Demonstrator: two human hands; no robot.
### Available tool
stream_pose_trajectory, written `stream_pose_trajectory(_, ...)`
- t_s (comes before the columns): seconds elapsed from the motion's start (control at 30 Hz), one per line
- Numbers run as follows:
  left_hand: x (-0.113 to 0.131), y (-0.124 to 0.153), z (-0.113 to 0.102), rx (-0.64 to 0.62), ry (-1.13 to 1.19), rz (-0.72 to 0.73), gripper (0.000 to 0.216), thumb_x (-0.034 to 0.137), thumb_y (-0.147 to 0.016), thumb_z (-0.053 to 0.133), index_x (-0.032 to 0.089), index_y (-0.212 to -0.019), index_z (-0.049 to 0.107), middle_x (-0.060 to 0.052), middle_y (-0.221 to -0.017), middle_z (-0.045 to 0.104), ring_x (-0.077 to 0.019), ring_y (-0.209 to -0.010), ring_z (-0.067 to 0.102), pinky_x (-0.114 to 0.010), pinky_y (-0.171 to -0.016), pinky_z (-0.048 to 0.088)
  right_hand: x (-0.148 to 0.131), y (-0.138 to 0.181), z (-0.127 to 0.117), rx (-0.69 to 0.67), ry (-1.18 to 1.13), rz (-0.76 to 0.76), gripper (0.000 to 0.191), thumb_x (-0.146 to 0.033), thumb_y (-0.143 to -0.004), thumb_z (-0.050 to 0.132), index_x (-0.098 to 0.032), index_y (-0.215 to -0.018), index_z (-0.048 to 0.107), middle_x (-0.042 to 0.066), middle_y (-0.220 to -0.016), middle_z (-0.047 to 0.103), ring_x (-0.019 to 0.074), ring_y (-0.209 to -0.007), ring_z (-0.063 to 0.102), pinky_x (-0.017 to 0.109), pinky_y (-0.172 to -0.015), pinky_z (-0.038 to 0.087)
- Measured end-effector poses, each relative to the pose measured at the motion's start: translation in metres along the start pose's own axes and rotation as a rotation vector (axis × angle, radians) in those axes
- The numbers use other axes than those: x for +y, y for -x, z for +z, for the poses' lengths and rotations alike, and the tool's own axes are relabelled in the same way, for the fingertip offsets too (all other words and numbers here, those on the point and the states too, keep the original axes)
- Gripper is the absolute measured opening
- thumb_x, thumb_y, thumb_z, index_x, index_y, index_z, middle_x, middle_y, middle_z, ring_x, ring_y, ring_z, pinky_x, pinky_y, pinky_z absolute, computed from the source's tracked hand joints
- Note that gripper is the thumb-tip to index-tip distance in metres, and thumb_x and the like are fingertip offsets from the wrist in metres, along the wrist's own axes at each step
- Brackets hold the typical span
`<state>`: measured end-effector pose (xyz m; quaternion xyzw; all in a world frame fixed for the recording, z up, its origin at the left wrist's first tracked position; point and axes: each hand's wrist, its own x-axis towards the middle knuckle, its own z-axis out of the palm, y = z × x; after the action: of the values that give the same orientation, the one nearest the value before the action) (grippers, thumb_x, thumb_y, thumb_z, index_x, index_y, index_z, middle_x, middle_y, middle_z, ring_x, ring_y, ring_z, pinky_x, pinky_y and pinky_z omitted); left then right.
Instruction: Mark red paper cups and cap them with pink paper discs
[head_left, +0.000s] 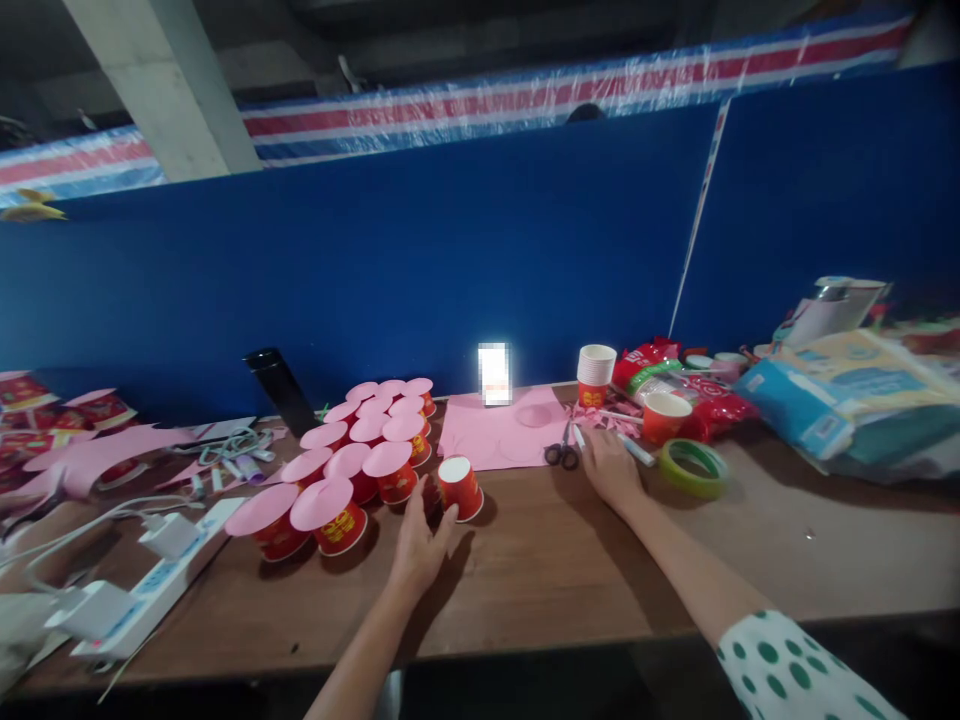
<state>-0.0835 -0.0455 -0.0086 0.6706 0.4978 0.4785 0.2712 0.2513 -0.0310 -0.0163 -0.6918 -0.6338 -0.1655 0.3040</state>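
An upside-down red paper cup [459, 492] with a white base stands near the middle of the table. My left hand [421, 545] is just left of it, thumb and fingers apart, the thumb at the cup's side; I see no grip around it. My right hand [611, 468] rests further right, fingers curled over a white pen-like stick [578, 437]. Another white stick [637, 450] lies beside that hand. Black scissors [561, 455] are at its left, partly over pink paper sheets [480, 440]. Left of my left hand stand several upturned red cups topped with pink paper discs [322, 503].
A phone [495, 374] stands by the blue partition [420, 260]. Stacked cups [595, 372], an orange-red cup [664, 415], green tape [694, 468] and plastic packs [840, 400] are at right. A power strip [176, 570], black bottle [279, 388] and another person's arm [52, 545] are at left.
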Motion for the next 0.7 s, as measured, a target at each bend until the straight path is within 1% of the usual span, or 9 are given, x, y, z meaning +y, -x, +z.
stream_pose_trajectory(0.2,-0.005,-0.001,-0.001,-0.020,-0.013,0.013,0.063,0.038,-0.082,0.055,0.015,-0.136,0.033,-0.016,-0.130,0.052,-0.0259,-0.120,0.052,-0.045,-0.101,0.041,-0.002,0.001,0.000,0.012,-0.001,-0.026,0.034,-0.020,-0.088,0.042,-0.014,-0.119,0.053,0.011,-0.106,0.062,0.0246,-0.098,0.053,0.035,-0.086,0.040)
stream_pose_trajectory(0.33,-0.008,-0.002,-0.001,-0.025,-0.008,0.030,0.061,0.036,-0.082,0.054,0.014,-0.136,0.033,-0.017,-0.130,0.052,-0.0253,-0.119,0.052,-0.044,-0.101,0.041,-0.005,0.002,-0.003,0.004,-0.001,-0.066,0.031,-0.022,-0.088,0.043,-0.014,-0.114,0.056,0.011,-0.105,0.063,0.0246,-0.098,0.054,0.034,-0.085,0.040)
stream_pose_trajectory(0.43,-0.011,-0.002,-0.001,-0.015,-0.015,0.025,0.058,0.033,-0.083,0.052,0.015,-0.135,0.034,-0.017,-0.129,0.053,-0.0257,-0.119,0.052,-0.045,-0.101,0.041,-0.010,0.004,-0.008,-0.013,-0.009,-0.115,0.026,-0.026,-0.091,0.041,-0.016,-0.103,0.061,0.010,-0.099,0.064,0.0220,-0.092,0.056,0.030,-0.081,0.041)
stream_pose_trajectory(0.53,-0.014,-0.002,-0.001,-0.021,-0.010,0.013,0.049,0.030,-0.085,0.048,0.015,-0.132,0.039,-0.016,-0.127,0.054,-0.0251,-0.117,0.053,-0.045,-0.100,0.041,-0.017,0.007,-0.014,-0.067,-0.027,-0.208,0.025,-0.030,-0.091,0.043,-0.019,-0.084,0.065,0.007,-0.084,0.066,0.0178,-0.080,0.059,0.026,-0.072,0.041)
stream_pose_trajectory(0.6,-0.015,-0.002,-0.001,-0.016,-0.015,0.015,0.042,0.027,-0.086,0.045,0.015,-0.127,0.043,-0.016,-0.125,0.055,-0.0246,-0.117,0.053,-0.045,-0.100,0.041,-0.022,0.008,-0.018,-0.102,-0.040,-0.273,0.024,-0.029,-0.090,0.046,-0.019,-0.079,0.065,0.005,-0.078,0.066,0.0167,-0.075,0.059,0.025,-0.068,0.041)
stream_pose_trajectory(0.63,-0.015,-0.002,-0.002,-0.011,-0.021,0.018,0.040,0.026,-0.087,0.044,0.015,-0.125,0.044,-0.015,-0.124,0.056,-0.0243,-0.116,0.053,-0.044,-0.100,0.041,-0.024,0.008,-0.020,-0.112,-0.045,-0.298,0.023,-0.029,-0.090,0.046,-0.019,-0.081,0.065,0.005,-0.079,0.067,0.0171,-0.076,0.059,0.025,-0.068,0.041)
stream_pose_trajectory(0.7,-0.014,-0.002,-0.002,-0.006,-0.039,0.024,0.036,0.025,-0.087,0.043,0.015,-0.121,0.047,-0.015,-0.122,0.057,-0.0238,-0.116,0.053,-0.044,-0.100,0.041,-0.028,0.007,-0.024,-0.120,-0.055,-0.338,0.022,-0.028,-0.090,0.045,-0.019,-0.092,0.066,0.006,-0.088,0.068,0.0185,-0.083,0.059,0.027,-0.073,0.042)
